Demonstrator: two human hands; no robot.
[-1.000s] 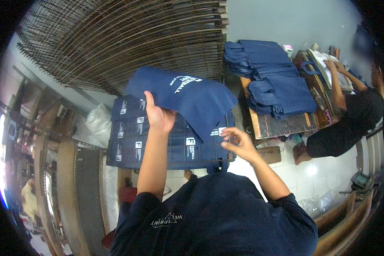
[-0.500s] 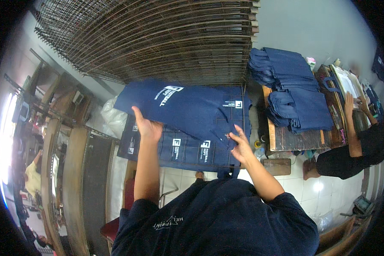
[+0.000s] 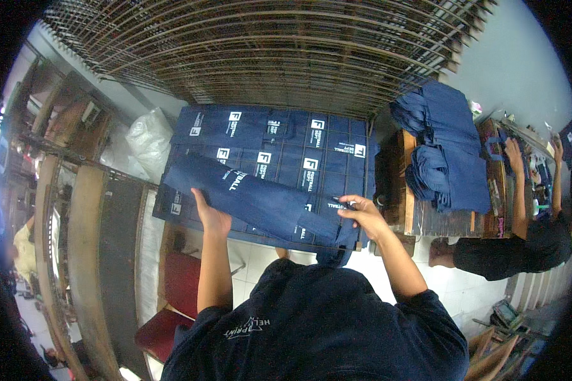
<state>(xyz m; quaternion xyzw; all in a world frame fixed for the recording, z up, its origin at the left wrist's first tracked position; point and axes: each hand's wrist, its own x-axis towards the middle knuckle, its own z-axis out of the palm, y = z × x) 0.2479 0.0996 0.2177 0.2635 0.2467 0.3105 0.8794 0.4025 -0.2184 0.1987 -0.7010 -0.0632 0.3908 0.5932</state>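
Observation:
A navy fabric bag [image 3: 260,202] with white print lies in a slanting, partly folded strip between my hands. At its near left edge, my left hand [image 3: 213,220] holds it from below, thumb up at the edge and the other fingers hidden beneath the cloth. My right hand [image 3: 365,216] is closed, thumb and forefinger pinching the cloth at the bag's right end. Under it, several similar printed navy bags [image 3: 286,130] are spread flat on a wire rack shelf [image 3: 370,166], whose thin bars show over the cloth at the right.
Stacked wire shelves [image 3: 254,57] rise behind the bags. At the right, piles of navy bags [image 3: 454,146] lie on a wooden table [image 3: 419,223], beyond which a co-worker's hand [image 3: 515,155] shows. A red chair [image 3: 183,286] and clear plastic sacks [image 3: 147,143] are at the left.
The held bag has come down and nearer to me, narrowing into a slanted strip. More of the printed bags behind it now show. Both hands have stayed on it.

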